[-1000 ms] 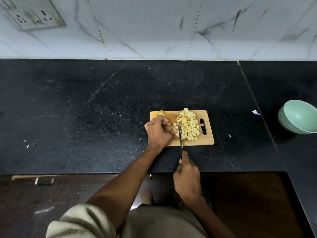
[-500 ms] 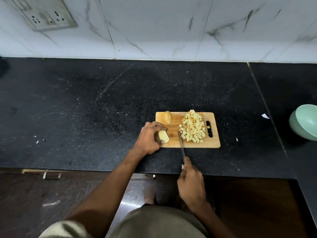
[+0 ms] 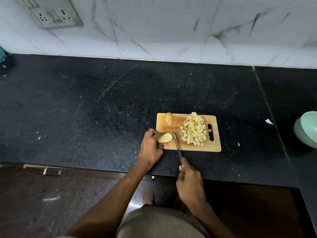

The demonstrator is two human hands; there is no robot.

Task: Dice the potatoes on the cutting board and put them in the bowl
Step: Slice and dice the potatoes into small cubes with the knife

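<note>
A wooden cutting board (image 3: 212, 147) lies near the front edge of the black counter. On its right half sits a heap of diced potato (image 3: 194, 129). A potato piece with skin (image 3: 168, 118) rests at the board's far left corner. My left hand (image 3: 151, 146) grips a potato half (image 3: 165, 138), cut face up, at the board's near left corner. My right hand (image 3: 189, 183) holds a knife (image 3: 177, 148) by its handle, the blade lying on the board just right of that half. A pale green bowl (image 3: 307, 128) stands at the far right, partly cut off by the frame.
The black stone counter (image 3: 103, 109) stretches wide to the left and behind the board, backed by a white marble-tiled wall with a socket plate (image 3: 54, 12). Small white scraps (image 3: 269, 121) lie between board and bowl. A drawer handle (image 3: 51, 170) shows below the counter edge.
My left hand pulled a potato half from the board's middle to its near left corner, uncovering the skinned piece at the back. The knife blade stayed beside it. The camera shifted left.
</note>
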